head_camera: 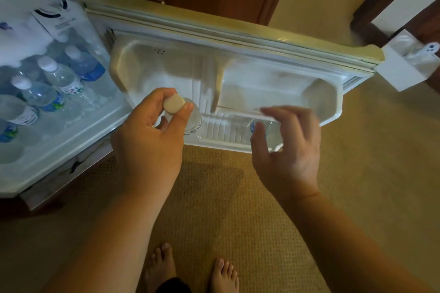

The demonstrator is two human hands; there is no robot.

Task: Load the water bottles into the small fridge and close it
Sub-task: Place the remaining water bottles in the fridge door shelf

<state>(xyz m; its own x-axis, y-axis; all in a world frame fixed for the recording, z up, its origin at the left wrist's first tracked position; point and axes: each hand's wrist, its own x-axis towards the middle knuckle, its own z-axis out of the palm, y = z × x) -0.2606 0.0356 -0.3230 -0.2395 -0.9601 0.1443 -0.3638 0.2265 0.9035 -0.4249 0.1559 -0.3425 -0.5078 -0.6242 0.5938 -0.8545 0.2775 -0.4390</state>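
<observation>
Left hand [152,140] is pinching a water bottle [188,119] by its cream cap [174,103], thumb and fingers curled round the top, probably so the body drops straight into the door shelf [219,131] without knuckles fouling the rail. Bottle is sitting upright in the shelf's left end, clear ribbed plastic, mostly hidden under the hand. Right hand [288,147] is hovering at the shelf's right end, fingers spread and loosely bent, blurred; a second bottle [264,128] with a blue label is showing just behind the fingers, but I cannot tell whether they are touching it or clear of it. Fridge door [238,54] is hanging wide open, moulded white plastic liner with a yellowed gasket edge. Main compartment [54,112] on the left is already holding several capped bottles [59,78], lying and leaning together, clear with blue-and-white labels. Door closing is not yet done. Floor is textured tan carpet [226,209].
</observation>
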